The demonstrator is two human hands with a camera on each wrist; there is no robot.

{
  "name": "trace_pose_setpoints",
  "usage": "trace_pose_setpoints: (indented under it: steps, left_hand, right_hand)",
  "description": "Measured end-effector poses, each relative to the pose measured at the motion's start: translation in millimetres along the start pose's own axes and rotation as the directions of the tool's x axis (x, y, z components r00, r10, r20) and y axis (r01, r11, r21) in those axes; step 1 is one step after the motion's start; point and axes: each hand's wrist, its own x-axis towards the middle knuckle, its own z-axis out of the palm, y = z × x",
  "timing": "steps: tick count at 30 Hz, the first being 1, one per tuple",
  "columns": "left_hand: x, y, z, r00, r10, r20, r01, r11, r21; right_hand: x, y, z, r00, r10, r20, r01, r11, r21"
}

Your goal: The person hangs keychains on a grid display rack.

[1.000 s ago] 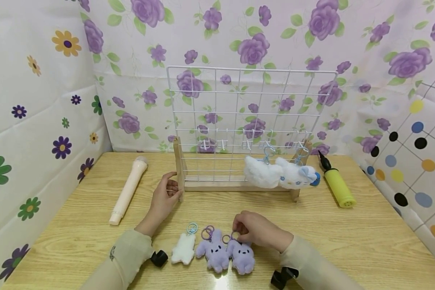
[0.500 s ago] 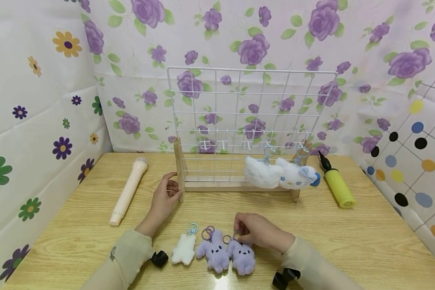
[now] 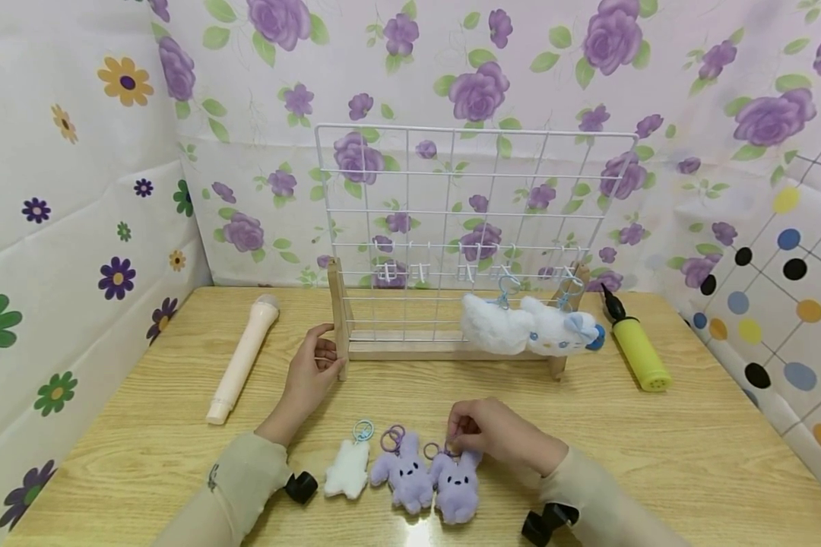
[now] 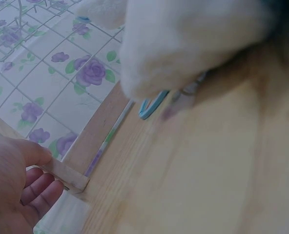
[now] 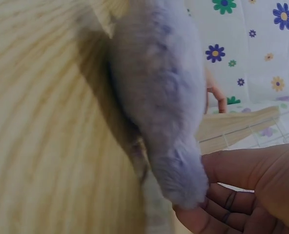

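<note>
My left hand grips the left wooden foot of a white wire grid rack, thumb on top and fingers curled by its end. With thumb and fingertips, my right hand pinches the ear end of a purple plush rabbit keychain on the table. In the right wrist view its purple fur reaches down to the fingertips. A second purple rabbit keychain touches it on the left. Beside that lies a white plush keychain with a blue ring, its face hidden.
Two white plush keychains hang from hooks at the rack's right. A pale pink microphone-shaped stick lies at left, a yellow hand pump at right. Flowered cloth stands behind the table.
My right hand has shifted slightly to the right. The right purple rabbit has turned a little, and its right ear now shows beside the fingers. The left hand stays on the rack.
</note>
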Motion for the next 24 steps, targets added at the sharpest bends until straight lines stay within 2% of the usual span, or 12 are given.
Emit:
trace_pose_setpoints:
  steps: [8,17,24]
  left_hand:
    - [-1.9,0.0,-0.8,1.000,0.014,0.009,-0.014,1.000,0.000]
    - [-0.5,-1.2,-0.7,1.000,0.021,-0.003,-0.021,1.000,0.004]
    - [0.2,-1.7,0.2,1.000,0.014,-0.003,-0.014,1.000,0.011]
  right_hand:
    - [-6.4,-10,-12,1.000,0.022,-0.005,-0.022,0.998,0.050]
    - [-11.7,-18,-27,0.999,-0.045,-0.007,0.045,0.998,0.045]
    - [-17.8,-29,-38,0.998,-0.067,0.006,0.066,0.998,0.022]
